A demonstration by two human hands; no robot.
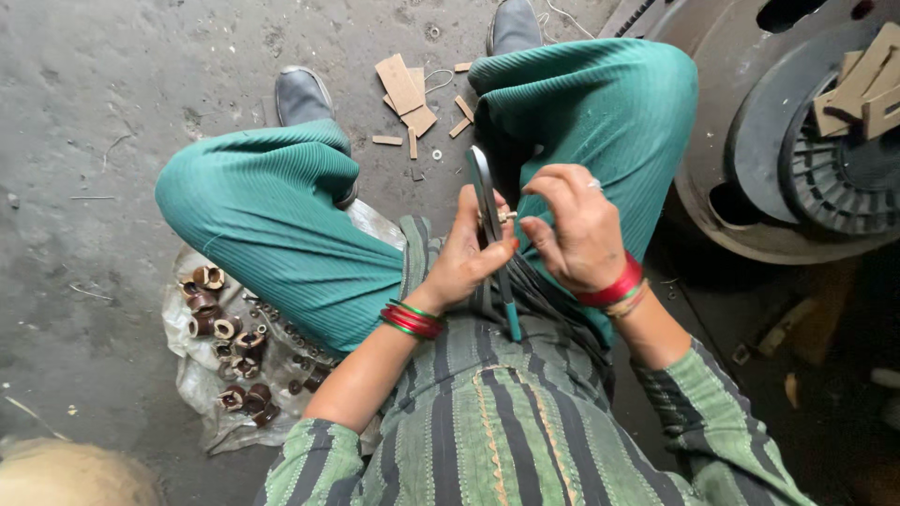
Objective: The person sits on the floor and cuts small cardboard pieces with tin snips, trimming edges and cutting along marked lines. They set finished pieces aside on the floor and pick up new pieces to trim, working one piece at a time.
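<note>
I sit low on the ground with my knees in green trousers spread apart. My left hand grips a pair of pliers with teal handle tips, jaws pointing away from me. A tiny brass-coloured piece sits at the pliers, by the fingertips of my right hand, which pinches at it. Red and green bangles circle both wrists. What the right fingers hold is too small to make out.
A plastic sheet on the floor at my left carries several brown coil-like parts. Cardboard scraps lie between my shoes. A large round metal machine part stands at the right.
</note>
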